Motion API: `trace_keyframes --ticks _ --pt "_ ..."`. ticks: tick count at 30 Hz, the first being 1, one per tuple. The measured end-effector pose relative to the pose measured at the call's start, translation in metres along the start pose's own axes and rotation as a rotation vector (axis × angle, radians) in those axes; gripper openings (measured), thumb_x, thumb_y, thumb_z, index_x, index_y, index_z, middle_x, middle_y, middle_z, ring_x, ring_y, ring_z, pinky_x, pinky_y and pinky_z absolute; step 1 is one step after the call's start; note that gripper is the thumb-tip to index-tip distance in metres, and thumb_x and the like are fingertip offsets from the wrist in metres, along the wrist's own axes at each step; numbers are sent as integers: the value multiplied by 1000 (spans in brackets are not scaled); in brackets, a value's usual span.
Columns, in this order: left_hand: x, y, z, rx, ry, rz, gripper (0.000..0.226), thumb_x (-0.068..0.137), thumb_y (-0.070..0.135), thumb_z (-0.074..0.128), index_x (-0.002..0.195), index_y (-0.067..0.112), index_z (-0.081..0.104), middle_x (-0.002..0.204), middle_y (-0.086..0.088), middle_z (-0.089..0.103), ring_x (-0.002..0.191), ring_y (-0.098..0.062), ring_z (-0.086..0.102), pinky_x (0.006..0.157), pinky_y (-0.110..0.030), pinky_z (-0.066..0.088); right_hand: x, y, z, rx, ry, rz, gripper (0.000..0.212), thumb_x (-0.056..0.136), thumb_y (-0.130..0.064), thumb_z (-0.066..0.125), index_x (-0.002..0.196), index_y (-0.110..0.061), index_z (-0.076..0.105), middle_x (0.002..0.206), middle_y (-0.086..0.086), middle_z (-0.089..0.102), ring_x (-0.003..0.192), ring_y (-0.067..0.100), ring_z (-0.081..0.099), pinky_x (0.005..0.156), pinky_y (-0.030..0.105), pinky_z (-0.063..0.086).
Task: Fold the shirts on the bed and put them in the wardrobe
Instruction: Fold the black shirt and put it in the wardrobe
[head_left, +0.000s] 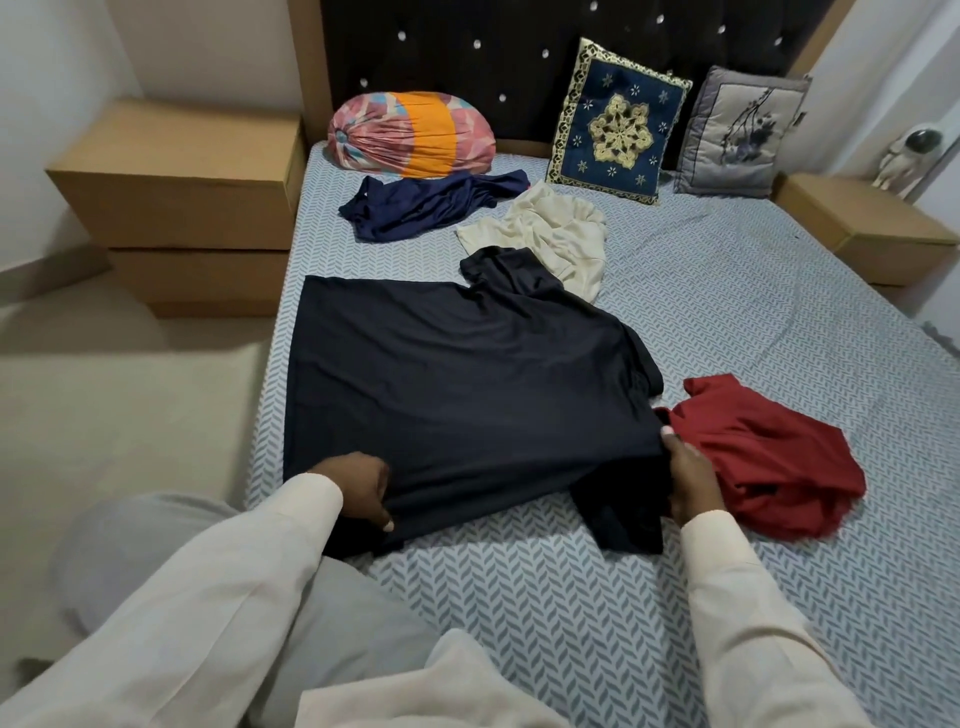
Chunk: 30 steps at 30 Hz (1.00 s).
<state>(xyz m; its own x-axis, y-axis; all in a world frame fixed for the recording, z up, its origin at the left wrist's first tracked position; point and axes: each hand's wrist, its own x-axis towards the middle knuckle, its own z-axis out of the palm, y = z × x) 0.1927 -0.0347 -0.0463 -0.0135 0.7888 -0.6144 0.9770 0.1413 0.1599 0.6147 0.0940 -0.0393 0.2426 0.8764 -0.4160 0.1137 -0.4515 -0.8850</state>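
Black shirt (457, 395) flat on bed (727, 322); left hand (363, 491) and right hand (691, 480) each gripping its near edge; red shirt (769, 447) beside.

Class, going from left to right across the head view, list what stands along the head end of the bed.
Stacked cardboard boxes → pink-and-orange bolster pillow → blue embroidered cushion → grey cushion → cardboard box.
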Motion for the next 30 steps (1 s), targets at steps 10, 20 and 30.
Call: trace_keyframes --ticks 10,20,30 --pt "-44 -15 35 252 9 -22 68 70 41 80 128 17 52 129 -7 53 120 -27 51 95 -35 47 -62 32 27 -659 310 -606 39 72 -26 82 96 -16 53 98 11 58 94 32 55 82 42 46" --pt "-45 -31 37 238 69 -54 44 93 23 53 136 14 48 133 -12 51 121 -31 54 100 -41 48 -69 56 53 -1420 45 -430 68 71 -69 59 121 -24 54 128 6 48 120 32 42 96 44 38" --pt "-49 -41 27 214 79 -186 43 89 24 60 130 11 55 132 -13 56 118 -29 60 94 -33 50 -77 63 62 -1193 237 -694 68 63 -49 76 121 -19 54 134 10 46 125 36 42 96 48 34"
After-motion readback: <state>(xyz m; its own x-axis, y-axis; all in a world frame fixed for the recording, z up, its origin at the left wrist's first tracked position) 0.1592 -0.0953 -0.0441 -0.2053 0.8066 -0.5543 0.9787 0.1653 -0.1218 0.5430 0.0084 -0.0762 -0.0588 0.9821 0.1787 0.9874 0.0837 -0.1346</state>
